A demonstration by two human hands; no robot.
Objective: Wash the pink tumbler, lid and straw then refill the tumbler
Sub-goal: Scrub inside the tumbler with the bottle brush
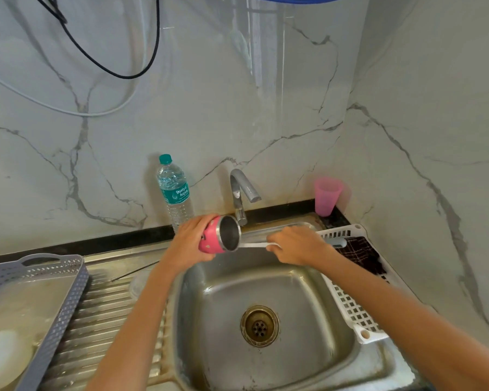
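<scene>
My left hand [189, 241] grips the pink tumbler [211, 238], tipped on its side over the back of the sink with its steel-lined mouth facing right. My right hand [297, 244] holds a long white and grey brush handle [254, 245] whose front end reaches into the tumbler's mouth; the brush head is hidden inside. A thin dark straw [134, 271] lies on the ribbed drainboard left of the sink, next to a clear round lid [137, 286].
A steel sink [209, 320] with a drain lies below my hands, and the tap [239, 190] behind is not running. A water bottle [174, 190] stands at the wall, a pink cup [326, 196] at the back right. White rack [353, 303] right, grey tray [65, 303] left.
</scene>
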